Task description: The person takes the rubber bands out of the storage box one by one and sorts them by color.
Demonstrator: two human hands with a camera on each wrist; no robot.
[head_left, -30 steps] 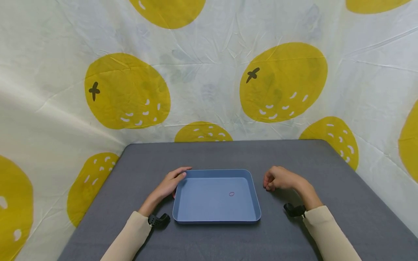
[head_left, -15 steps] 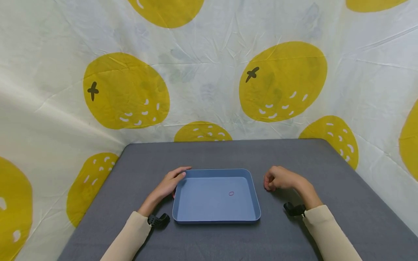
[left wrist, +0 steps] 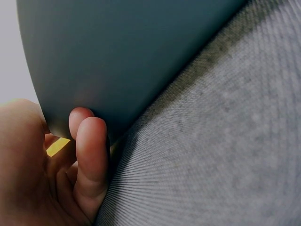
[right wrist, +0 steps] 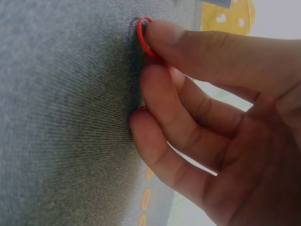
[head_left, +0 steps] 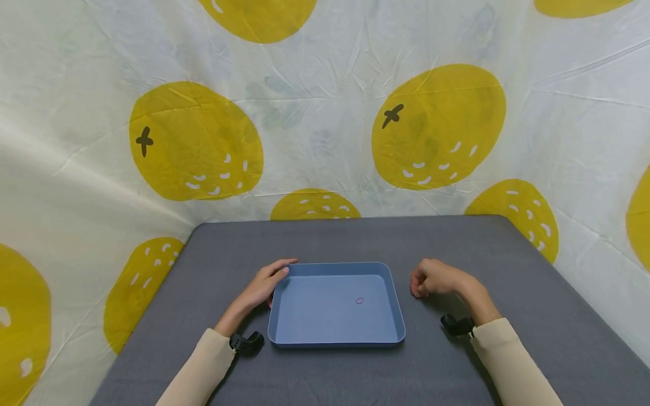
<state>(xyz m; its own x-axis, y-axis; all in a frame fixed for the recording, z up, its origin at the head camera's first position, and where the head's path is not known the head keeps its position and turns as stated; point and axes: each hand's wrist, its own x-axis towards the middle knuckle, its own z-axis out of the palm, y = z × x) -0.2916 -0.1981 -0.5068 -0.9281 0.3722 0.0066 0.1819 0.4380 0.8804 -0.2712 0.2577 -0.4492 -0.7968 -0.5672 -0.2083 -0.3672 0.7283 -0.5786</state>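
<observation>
A shallow blue tray [head_left: 315,327] lies on the grey table in the head view. My left hand [head_left: 260,286] grips its left far corner, thumb over the rim; in the left wrist view, curled fingertips [left wrist: 91,141] touch the tray's outer wall [left wrist: 117,52]. One thin red loop, like a rubber band [head_left: 359,300], lies inside the tray, right of its middle. Beside the tray's right wall, my right hand [head_left: 437,277] is low over the table with curled fingers. Its thumb and forefinger pinch another red rubber band [right wrist: 141,36], seen in the right wrist view. A red speck shows by a lower fingertip.
The grey cloth-covered table [head_left: 345,378] reaches back to a white curtain [head_left: 325,141] printed with yellow fruit. Behind the right hand, the right wrist view shows several orange loops [right wrist: 146,199], their kind unclear. Black wrist cameras [head_left: 457,325] sit near both cuffs.
</observation>
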